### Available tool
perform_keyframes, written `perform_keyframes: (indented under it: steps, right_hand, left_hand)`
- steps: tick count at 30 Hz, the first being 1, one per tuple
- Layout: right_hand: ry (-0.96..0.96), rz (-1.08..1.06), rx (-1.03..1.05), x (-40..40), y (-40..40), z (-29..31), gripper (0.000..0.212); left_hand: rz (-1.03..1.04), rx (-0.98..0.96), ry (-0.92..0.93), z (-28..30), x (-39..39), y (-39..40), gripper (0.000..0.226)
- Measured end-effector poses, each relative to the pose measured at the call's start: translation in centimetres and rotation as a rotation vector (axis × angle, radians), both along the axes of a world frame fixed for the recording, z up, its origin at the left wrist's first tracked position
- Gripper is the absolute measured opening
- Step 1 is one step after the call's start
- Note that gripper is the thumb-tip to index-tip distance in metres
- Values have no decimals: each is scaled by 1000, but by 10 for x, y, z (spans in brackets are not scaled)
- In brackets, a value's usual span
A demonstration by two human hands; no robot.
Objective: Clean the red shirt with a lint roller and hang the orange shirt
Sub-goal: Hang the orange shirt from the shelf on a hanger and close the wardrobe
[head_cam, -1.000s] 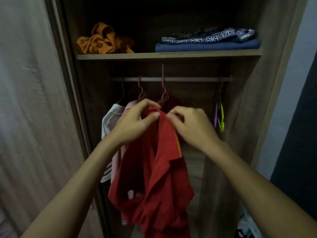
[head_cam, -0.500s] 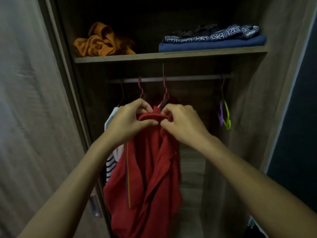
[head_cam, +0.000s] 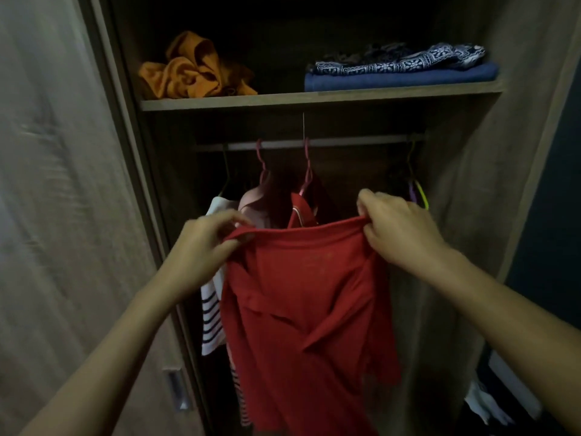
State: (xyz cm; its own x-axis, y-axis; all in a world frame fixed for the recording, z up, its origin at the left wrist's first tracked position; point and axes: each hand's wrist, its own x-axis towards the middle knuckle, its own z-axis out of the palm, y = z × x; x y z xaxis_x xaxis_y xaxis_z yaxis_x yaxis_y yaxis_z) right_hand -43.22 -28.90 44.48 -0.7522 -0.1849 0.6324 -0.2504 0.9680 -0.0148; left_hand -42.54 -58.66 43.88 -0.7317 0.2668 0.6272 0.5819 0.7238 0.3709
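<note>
The red shirt (head_cam: 308,297) hangs spread out in front of the open wardrobe, held up by its top edge. My left hand (head_cam: 204,243) pinches the left corner of that edge, and my right hand (head_cam: 399,228) grips the right corner. The orange shirt (head_cam: 195,70) lies crumpled on the left of the upper shelf (head_cam: 283,100). A pink hanger (head_cam: 306,171) hangs on the rail just behind the red shirt. No lint roller is in view.
Folded blue and patterned clothes (head_cam: 399,70) sit on the shelf's right. A striped shirt (head_cam: 212,313) and a pink garment hang at the rail's left; green and purple hangers (head_cam: 416,190) at its right. The sliding door (head_cam: 63,215) stands at the left.
My hands have moved apart from the shirt's collar, spreading the red shirt wide by its top edge. The shirt now hangs flat instead of bunched.
</note>
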Motion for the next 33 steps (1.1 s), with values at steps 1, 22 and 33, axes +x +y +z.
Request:
perform_keyframes:
  steps: [1, 22, 33]
  right_hand:
    - [-1, -5, -24, -2, 1, 5, 17]
    - [-43, -228, -515, -67, 58, -4, 47]
    - [-171, -417, -436, -163, 75, -21, 49]
  left_hand:
    - [1, -6, 0, 9, -3, 0, 14]
    - [118, 168, 181, 38, -66, 88, 21]
    - [177, 239, 140, 28, -79, 87, 5]
